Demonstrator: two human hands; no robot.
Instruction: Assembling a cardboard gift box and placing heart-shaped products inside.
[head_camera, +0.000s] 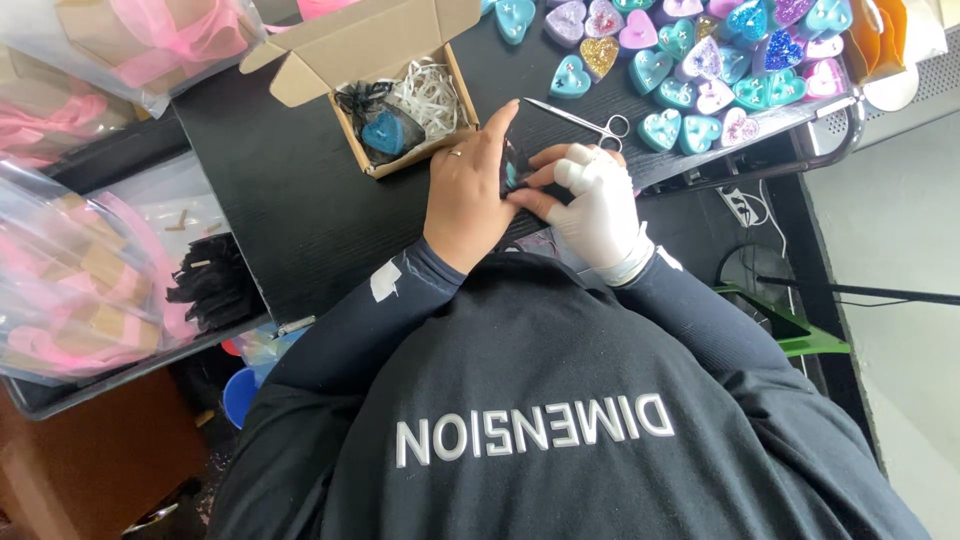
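Black tabletop (300, 200); open cardboard box (375, 60) with teal heart and paper shred, beyond the left fingertips; scissors (585, 122), just past the right fingers; left hand (468, 185) and white-gloved right hand (595, 205), fingers together pinching a small dark, teal-flecked item (511, 172), mostly hidden.

The small teal piece (511, 176) I hold shows only as a sliver of blue-green between my two hands, just above the black tabletop (300, 200). Something dark, black and thin, sits against it at my fingertips; I cannot tell its shape, since my hands cover most of both. The teal colour matches the heart-shaped pieces nearby, but whether mine is a heart is hidden. It lies just right of the open cardboard box (330, 50), near the tabletop's front edge.
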